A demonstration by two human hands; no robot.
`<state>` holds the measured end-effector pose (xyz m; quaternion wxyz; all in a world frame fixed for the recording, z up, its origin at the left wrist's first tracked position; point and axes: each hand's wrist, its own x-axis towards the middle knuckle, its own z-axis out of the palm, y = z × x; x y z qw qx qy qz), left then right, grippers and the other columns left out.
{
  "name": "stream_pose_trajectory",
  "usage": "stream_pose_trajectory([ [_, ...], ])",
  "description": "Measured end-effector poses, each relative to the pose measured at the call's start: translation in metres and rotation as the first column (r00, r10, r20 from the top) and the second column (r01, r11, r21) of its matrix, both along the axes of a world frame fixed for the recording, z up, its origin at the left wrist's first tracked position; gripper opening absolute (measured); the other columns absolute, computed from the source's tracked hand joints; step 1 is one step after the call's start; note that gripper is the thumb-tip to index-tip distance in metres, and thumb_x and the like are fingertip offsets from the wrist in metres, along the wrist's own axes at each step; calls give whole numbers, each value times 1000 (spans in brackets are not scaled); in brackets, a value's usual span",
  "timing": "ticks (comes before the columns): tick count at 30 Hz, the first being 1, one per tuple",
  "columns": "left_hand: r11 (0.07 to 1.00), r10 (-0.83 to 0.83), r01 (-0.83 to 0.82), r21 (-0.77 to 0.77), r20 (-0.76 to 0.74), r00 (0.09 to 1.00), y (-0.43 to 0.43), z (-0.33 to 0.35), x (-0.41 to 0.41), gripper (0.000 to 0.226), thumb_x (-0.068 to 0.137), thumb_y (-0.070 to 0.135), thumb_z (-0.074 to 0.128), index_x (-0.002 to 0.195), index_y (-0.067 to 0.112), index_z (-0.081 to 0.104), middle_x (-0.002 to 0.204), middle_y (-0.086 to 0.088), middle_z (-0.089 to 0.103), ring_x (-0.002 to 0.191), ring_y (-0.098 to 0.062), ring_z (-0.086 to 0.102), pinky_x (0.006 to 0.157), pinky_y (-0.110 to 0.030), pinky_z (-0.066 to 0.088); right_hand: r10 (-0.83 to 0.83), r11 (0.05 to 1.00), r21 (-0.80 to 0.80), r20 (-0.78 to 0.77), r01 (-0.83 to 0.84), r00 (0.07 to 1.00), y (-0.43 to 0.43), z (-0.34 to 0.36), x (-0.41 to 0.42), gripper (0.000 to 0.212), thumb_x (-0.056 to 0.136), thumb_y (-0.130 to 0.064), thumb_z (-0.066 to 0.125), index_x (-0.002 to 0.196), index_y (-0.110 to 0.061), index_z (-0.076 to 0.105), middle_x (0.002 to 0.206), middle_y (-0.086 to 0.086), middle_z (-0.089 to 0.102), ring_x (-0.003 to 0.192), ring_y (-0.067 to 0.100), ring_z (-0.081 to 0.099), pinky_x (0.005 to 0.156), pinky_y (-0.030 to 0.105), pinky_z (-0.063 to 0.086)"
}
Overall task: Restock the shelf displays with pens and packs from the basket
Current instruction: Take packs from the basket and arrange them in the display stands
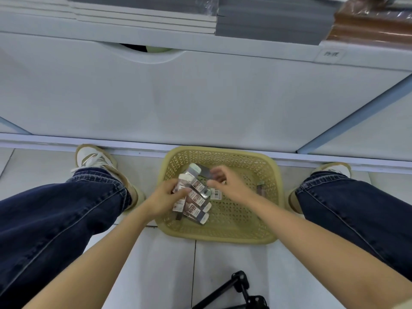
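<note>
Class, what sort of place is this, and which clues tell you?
Probably a stationery shop aisle: stacked notebooks on a white display shelf, a label on the shelf edge, and a basket of small packs on the tiled floor.

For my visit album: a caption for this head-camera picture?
Restocking: left hand holds several packs over the yellow basket, right hand close beside.
</note>
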<state>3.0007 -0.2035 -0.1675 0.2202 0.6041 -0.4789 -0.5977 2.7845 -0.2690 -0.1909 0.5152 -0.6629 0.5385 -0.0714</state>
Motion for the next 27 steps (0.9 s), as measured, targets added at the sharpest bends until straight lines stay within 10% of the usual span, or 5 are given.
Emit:
stream_pose_trajectory([
  [7, 966, 252, -254, -46, -48, 967, 2, -3, 11, 27, 100, 24, 53, 79, 7, 51, 61, -6, 57, 48, -21, 54, 53, -35, 47, 194, 950, -142, -424, -277, 884, 35, -37, 25, 75, 76, -31, 79, 139, -15, 42, 134, 5, 42, 120, 22, 44, 101, 34, 42],
  [19, 963, 269, -269, 5, -55, 962, 2, -6, 7, 17, 99, 22, 54, 87, 10, 52, 63, -3, 61, 49, -17, 56, 54, -35, 49, 11, 994, -102, -202, -33, 979, 22, -37, 2, 7, 87, -17, 69, 93, -15, 65, 96, -2, 59, 88, 15, 55, 73, 23, 45],
  [27, 956, 291, -293, 22, 76, 954, -2, -3, -4, 23, 98, 28, 56, 100, 5, 58, 83, -19, 71, 65, -35, 61, 58, -41, 45, -234, 942, 296, 244, 158, 941, 2, -13, -10, 7, 92, -4, 59, 98, -7, 58, 88, 5, 71, 79, 16, 69, 77, 28, 55],
])
